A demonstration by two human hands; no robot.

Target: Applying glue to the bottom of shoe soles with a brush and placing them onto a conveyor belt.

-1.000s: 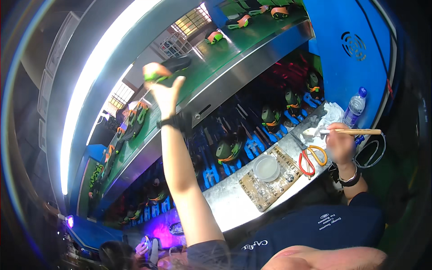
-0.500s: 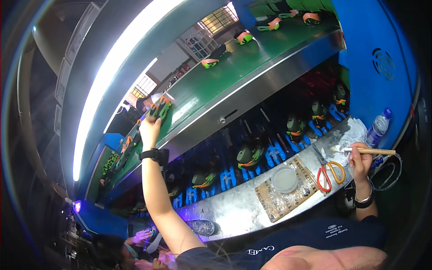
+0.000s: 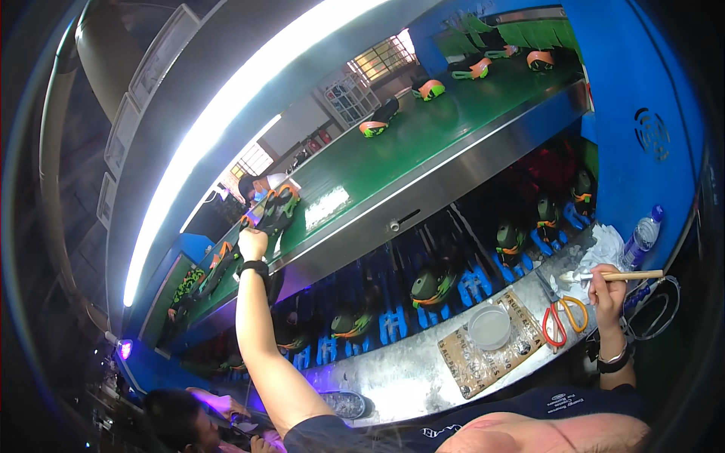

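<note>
A: Shoe position?
B: Black-orange-green shoes (image 3: 282,208), left part of green belt (image 3: 445,136), toward far edge. Left hand (image 3: 253,242) right at them, fingers curled; can't tell if grasping.
A: Right hand (image 3: 606,296)?
B: Clasping 1 wood-handled brush (image 3: 636,275), bristles over table's (image 3: 404,377) right end, by white cloth (image 3: 606,249).
A: Others?
B: Scissors (image 3: 554,325) near right end; cup (image 3: 489,328) on cardboard (image 3: 462,368), table's near edge; bottle (image 3: 643,234) beside cloth.
</note>
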